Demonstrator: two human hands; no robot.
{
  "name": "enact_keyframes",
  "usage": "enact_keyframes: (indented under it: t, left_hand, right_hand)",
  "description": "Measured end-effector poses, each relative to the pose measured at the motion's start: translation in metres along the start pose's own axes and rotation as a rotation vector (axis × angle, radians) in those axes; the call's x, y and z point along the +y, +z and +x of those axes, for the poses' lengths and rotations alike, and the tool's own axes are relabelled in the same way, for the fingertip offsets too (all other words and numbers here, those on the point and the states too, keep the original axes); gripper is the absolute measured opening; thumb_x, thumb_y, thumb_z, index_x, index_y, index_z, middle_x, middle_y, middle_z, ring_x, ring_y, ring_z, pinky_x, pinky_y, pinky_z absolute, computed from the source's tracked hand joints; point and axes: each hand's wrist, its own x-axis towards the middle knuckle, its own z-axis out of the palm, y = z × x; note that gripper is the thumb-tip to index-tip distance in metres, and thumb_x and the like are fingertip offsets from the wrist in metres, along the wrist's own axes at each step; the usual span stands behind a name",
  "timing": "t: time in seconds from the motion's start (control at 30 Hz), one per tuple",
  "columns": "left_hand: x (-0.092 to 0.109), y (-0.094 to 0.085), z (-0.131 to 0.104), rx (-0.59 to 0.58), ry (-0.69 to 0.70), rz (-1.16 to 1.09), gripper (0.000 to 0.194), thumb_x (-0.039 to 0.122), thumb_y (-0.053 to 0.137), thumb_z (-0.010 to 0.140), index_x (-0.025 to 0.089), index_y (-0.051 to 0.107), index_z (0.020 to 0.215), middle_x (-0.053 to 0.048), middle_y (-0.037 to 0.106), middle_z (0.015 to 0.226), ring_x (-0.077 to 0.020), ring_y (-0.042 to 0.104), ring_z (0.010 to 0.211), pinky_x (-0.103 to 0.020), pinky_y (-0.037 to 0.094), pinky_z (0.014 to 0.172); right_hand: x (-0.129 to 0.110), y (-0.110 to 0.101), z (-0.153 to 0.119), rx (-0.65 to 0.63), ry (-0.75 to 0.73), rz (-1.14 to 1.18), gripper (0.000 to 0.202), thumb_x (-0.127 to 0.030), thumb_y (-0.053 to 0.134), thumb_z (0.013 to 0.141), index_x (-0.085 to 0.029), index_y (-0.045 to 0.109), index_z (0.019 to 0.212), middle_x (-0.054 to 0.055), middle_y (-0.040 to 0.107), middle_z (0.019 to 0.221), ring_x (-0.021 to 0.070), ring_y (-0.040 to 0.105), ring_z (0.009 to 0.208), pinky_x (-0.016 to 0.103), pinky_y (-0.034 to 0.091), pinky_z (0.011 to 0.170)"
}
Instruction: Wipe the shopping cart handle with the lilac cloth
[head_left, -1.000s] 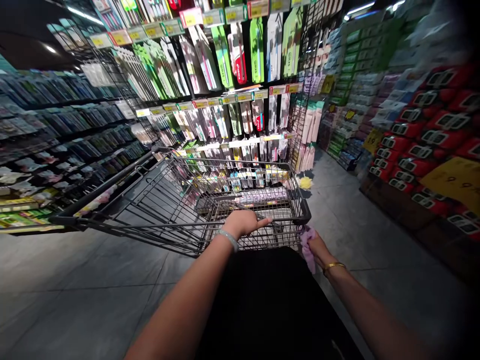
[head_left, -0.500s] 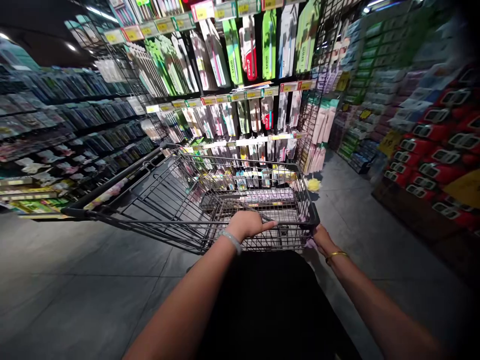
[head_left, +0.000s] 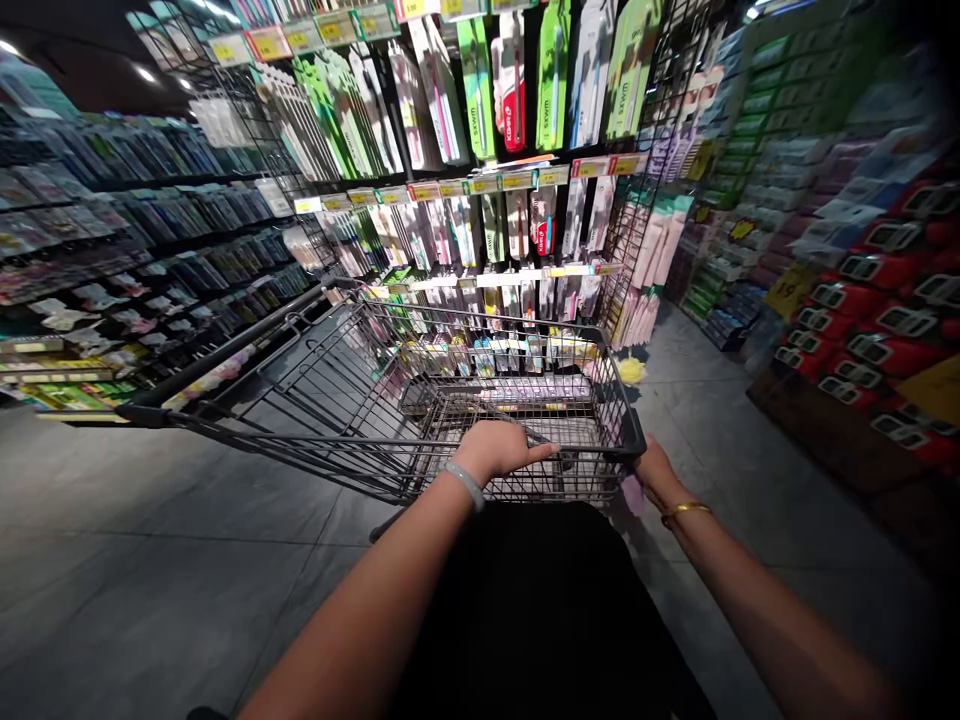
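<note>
Around the wire cart rim (head_left: 631,440), left fingers (head_left: 541,453) clamp; right fingers (head_left: 651,457) clutch lilac cloth (head_left: 633,495).

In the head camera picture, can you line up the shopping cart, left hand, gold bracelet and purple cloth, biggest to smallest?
1. Shopping cart, by far
2. Left hand
3. Gold bracelet and purple cloth: too close to rank, as only part of the cloth shows.
</note>
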Motion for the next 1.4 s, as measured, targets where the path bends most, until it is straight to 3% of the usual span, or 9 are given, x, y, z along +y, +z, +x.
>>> enact_keyframes:
  t: [0.23,0.4,0.5,0.7,0.93,1.1,1.2,1.3,1.4]
  left_hand:
    - [-0.001,0.002,0.0,0.015,0.007,-0.005,0.093,0.092,0.011,0.079,0.018,0.065,0.059,-0.014,0.07,0.07,-0.0283,0.068,0.07,-0.04,0.052,0.077]
    - [0.002,-0.002,-0.003,0.0,0.004,-0.008,0.092,0.091,0.012,0.08,0.018,0.065,0.058,-0.014,0.071,0.071,-0.0282,0.069,0.07,-0.041,0.052,0.079]
    - [0.002,-0.003,-0.005,-0.008,0.002,-0.008,0.092,0.091,0.013,0.08,0.018,0.066,0.061,-0.014,0.072,0.073,-0.0286,0.069,0.072,-0.042,0.052,0.081]
    - [0.004,-0.002,-0.006,0.002,-0.027,-0.004,0.088,0.087,0.017,0.083,0.018,0.071,0.068,-0.013,0.073,0.074,-0.0285,0.071,0.078,-0.042,0.051,0.088]
    - [0.001,0.0,-0.007,0.018,-0.015,0.026,0.092,0.09,0.014,0.081,0.019,0.07,0.065,-0.013,0.072,0.073,-0.0294,0.071,0.075,-0.042,0.053,0.081]
    - [-0.003,0.005,-0.009,0.134,0.026,0.079,0.094,0.089,0.014,0.083,0.018,0.075,0.081,-0.014,0.073,0.079,-0.0313,0.071,0.085,-0.04,0.052,0.083]
    - [-0.009,0.007,-0.015,0.341,0.152,-0.072,0.08,0.079,0.023,0.091,0.021,0.065,0.128,-0.012,0.073,0.114,-0.0288,0.066,0.11,-0.038,0.049,0.096]
    - [-0.008,0.008,-0.02,0.61,0.257,-0.299,0.065,0.06,0.022,0.102,0.025,0.029,0.156,-0.009,0.043,0.156,-0.0219,0.041,0.142,-0.038,0.034,0.115]
    - [0.007,0.011,-0.019,0.672,0.384,-0.346,0.066,0.057,0.034,0.101,0.028,0.02,0.159,-0.007,0.028,0.163,-0.0238,0.024,0.151,-0.042,0.025,0.122]
  right_hand:
    - [-0.02,-0.012,-0.002,0.195,-0.109,0.149,0.05,-0.027,0.07,0.063,-0.023,0.064,0.112,0.002,0.069,0.111,0.0166,0.063,0.096,0.032,0.048,0.093]
    - [-0.021,-0.012,-0.027,0.114,-0.062,0.113,0.041,-0.035,0.069,0.071,-0.022,0.064,0.109,0.004,0.07,0.106,0.0198,0.063,0.095,0.037,0.049,0.092]
    - [-0.042,-0.011,-0.042,0.182,-0.272,-0.078,0.035,-0.026,0.06,0.074,-0.022,0.068,0.108,0.006,0.067,0.114,0.0226,0.06,0.106,0.04,0.045,0.099]
    - [-0.078,0.019,-0.079,0.033,-0.649,-0.713,0.05,-0.006,0.044,0.064,-0.026,0.074,0.099,0.005,0.062,0.124,0.0262,0.049,0.126,0.047,0.034,0.115]
    - [-0.075,0.009,-0.093,-0.235,-0.78,-0.752,0.054,-0.003,0.043,0.068,-0.029,0.075,0.104,0.004,0.063,0.13,0.025,0.05,0.128,0.047,0.037,0.114]
    - [-0.077,0.025,-0.102,-0.045,-0.699,-0.699,0.052,-0.001,0.042,0.063,-0.026,0.074,0.096,0.005,0.062,0.129,0.026,0.048,0.129,0.05,0.036,0.114]
    - [-0.08,0.053,-0.107,-0.033,-0.666,-0.629,0.053,-0.001,0.04,0.06,-0.025,0.072,0.095,0.005,0.062,0.127,0.0246,0.049,0.128,0.047,0.039,0.111]
    - [-0.088,0.076,-0.108,-0.117,-0.593,-0.549,0.059,-0.001,0.04,0.061,-0.025,0.066,0.109,0.005,0.065,0.124,0.0229,0.057,0.12,0.041,0.046,0.103]
    - [-0.102,0.093,-0.107,-0.098,-0.383,-0.486,0.057,-0.008,0.047,0.071,-0.022,0.053,0.125,0.008,0.069,0.111,0.0235,0.066,0.098,0.037,0.052,0.086]
